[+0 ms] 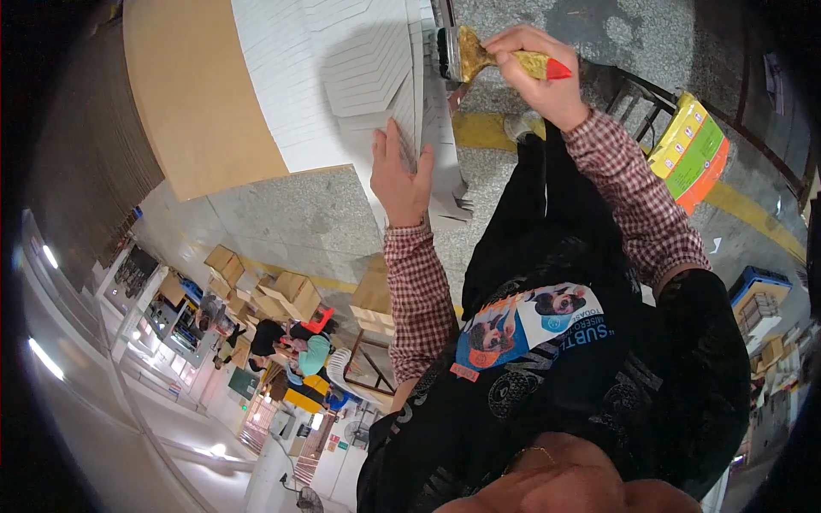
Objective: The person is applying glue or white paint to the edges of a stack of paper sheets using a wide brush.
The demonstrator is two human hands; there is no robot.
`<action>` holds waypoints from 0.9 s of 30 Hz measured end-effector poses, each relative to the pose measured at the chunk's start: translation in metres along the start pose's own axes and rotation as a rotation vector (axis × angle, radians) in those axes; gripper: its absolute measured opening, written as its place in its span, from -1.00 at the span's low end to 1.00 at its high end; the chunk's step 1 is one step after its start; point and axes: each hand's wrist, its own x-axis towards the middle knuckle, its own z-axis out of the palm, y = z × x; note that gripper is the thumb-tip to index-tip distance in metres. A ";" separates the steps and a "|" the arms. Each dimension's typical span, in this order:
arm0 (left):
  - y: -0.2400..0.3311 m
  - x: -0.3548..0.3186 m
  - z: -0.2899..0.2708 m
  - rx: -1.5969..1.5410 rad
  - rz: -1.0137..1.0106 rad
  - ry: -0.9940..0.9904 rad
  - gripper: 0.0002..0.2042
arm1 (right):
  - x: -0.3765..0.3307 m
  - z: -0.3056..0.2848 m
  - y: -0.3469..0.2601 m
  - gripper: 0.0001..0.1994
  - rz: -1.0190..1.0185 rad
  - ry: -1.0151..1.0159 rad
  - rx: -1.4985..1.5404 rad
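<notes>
Item: stack of flat white die-cut cardboard sheets (359,68), matt, smooth, angular in outline, fanned so the edges step; lies on a large tan fibreboard panel (192,94) near the top of the view, over a speckled grey stone floor (291,214) with a yellow painted line (479,130)

Item: flat paintbrush (487,58), dark bristles, metal ferrule crusted with yellowish glue, handle the same with a red tip; bristles touch the right edge of the white stack

Right hand (539,73): raised above the stack, wrist bent, fingers (513,47) clamped together around the brush handle; sleeve red-and-white checked cloth

Left hand (400,175): laid palm down on the lower edge of the white sheets, fingers straight and slightly apart, pressing flat, gripping nothing; same checked sleeve

Item: packet stack in yellow, green and orange wrappers (693,150), resting on a dark metal frame (641,98) to the right, well apart from both hands

Background, lower left: brown cardboard boxes (282,295) on the floor; contents not visible
</notes>
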 end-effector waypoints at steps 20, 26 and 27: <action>-0.009 -0.044 0.012 0.272 -0.006 -0.027 -0.21 | -0.044 -0.011 -0.029 -0.94 0.039 -0.050 -0.023; -0.020 -0.037 -0.006 0.108 0.061 -0.085 -0.33 | -0.034 0.001 -0.016 -0.92 -0.009 -0.057 -0.016; -0.021 -0.036 -0.005 0.099 0.074 -0.084 -0.33 | -0.036 0.003 -0.013 -0.92 -0.022 -0.061 -0.043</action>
